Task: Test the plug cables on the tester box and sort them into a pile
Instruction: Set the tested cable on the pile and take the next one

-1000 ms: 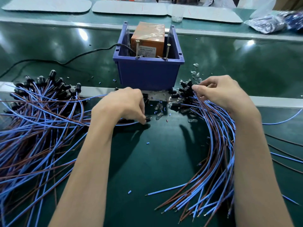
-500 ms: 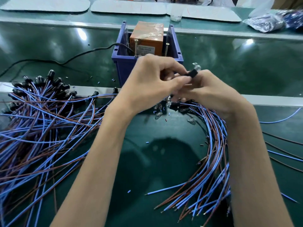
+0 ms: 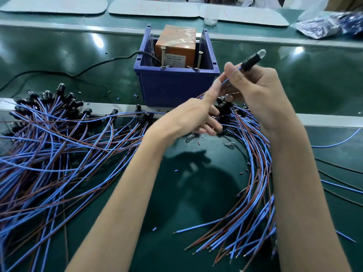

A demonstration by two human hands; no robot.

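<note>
Green mat (image 3: 176, 213) lies nearest you, and the right pile (image 3: 253, 193) of blue and brown cables fans toward you. Those look untested to me. The bigger left pile (image 3: 59, 144) looks sorted, so you seem past halfway. Your left hand (image 3: 194, 116) is slack, fingers straight, thumb touching the wire. Your right hand (image 3: 261, 89) pinches one cable (image 3: 252, 59) aloft, its black plug clear-tipped, near the right side of the bin (image 3: 176, 85) that holds the tester box (image 3: 176, 46).
</note>
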